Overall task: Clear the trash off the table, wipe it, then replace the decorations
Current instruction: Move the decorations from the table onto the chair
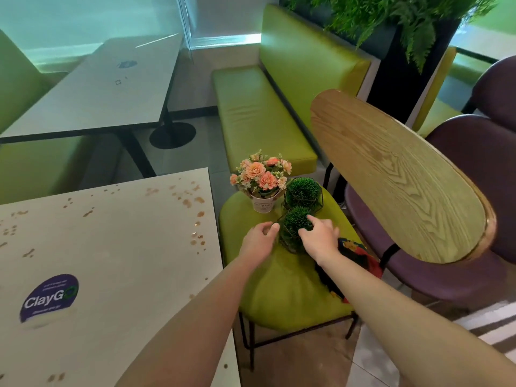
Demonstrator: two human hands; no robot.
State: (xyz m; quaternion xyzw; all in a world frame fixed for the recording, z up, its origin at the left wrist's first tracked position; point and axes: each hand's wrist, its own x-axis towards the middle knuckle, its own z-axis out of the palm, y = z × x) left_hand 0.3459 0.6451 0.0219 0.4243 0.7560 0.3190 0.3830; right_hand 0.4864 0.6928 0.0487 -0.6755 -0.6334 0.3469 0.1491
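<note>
A person is reaching both bare arms toward a green cushioned chair seat [282,289] standing just right of a white worktop [111,247] that is carrying brown splatter stains. On the seat a near grass ball in a wire frame [294,230] is sitting. The left hand [259,238] is curling its fingers at the ball's left side, and the right hand [321,237] is gripping its right side. Behind the ball a second grass ball [303,192] and a white pot of peach flowers [262,182] are standing on the same seat. A colourful cloth [351,261] is lying right of the ball, under the right wrist.
</note>
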